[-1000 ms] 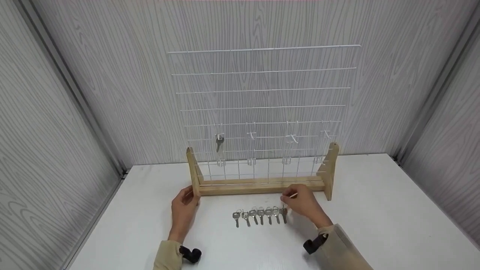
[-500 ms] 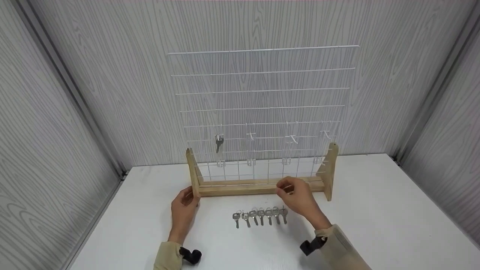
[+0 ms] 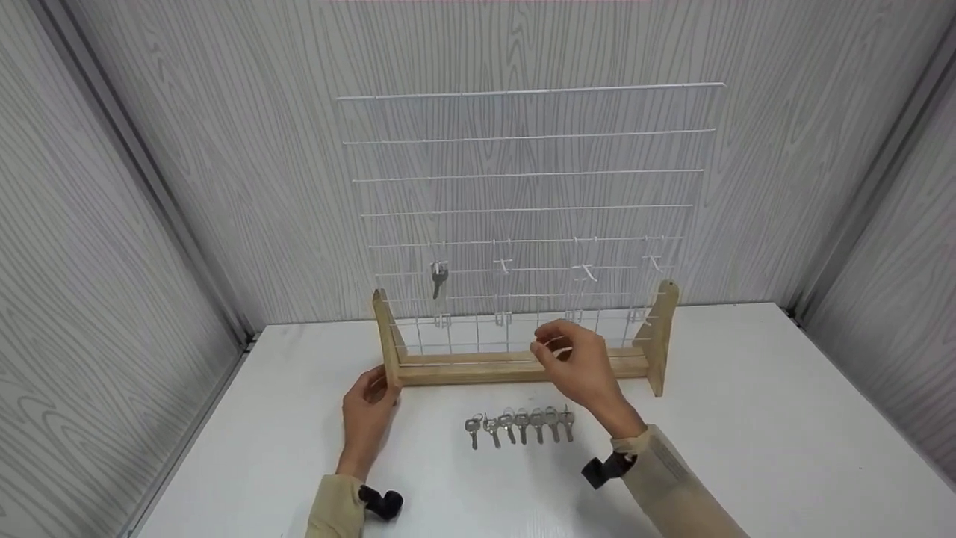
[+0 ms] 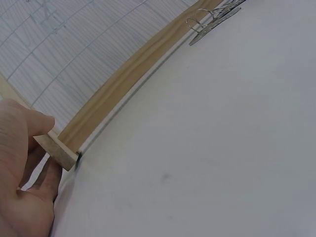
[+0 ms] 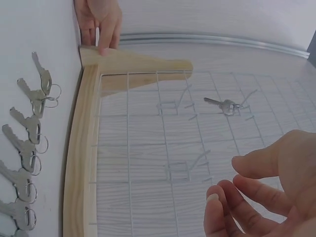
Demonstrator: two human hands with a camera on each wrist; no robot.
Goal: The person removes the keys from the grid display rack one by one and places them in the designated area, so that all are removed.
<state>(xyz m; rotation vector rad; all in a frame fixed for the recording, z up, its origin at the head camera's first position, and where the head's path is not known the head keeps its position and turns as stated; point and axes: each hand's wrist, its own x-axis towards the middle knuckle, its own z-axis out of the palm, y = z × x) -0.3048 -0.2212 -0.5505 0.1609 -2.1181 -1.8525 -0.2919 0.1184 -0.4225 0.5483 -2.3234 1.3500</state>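
Note:
My left hand (image 3: 366, 411) grips the front corner of the left wooden end piece (image 3: 386, 332) of a wire display rack; the left wrist view shows the thumb on one side of the wood (image 4: 58, 150). My right hand (image 3: 581, 370) is raised before the rack's wooden base bar (image 3: 463, 373), fingers loosely bent, and in the right wrist view nothing shows between its fingers. Silver keys with rings (image 3: 523, 427) lie in a row on the table in front of the base. One key (image 3: 439, 282) hangs from the upper left hook, also seen in the right wrist view (image 5: 228, 107).
White wire grid (image 3: 524, 137) rises from the wooden stand. Three more upper hooks, one of them a white hook (image 3: 586, 273), stick out to the right of the hanging key, with several lower ones beneath. Patterned wall panels (image 3: 224, 187) enclose the white table (image 3: 747, 418).
My right hand has moved up and left, away from the right end of the key row to before the grid. My left hand keeps its grip on the wooden end piece.

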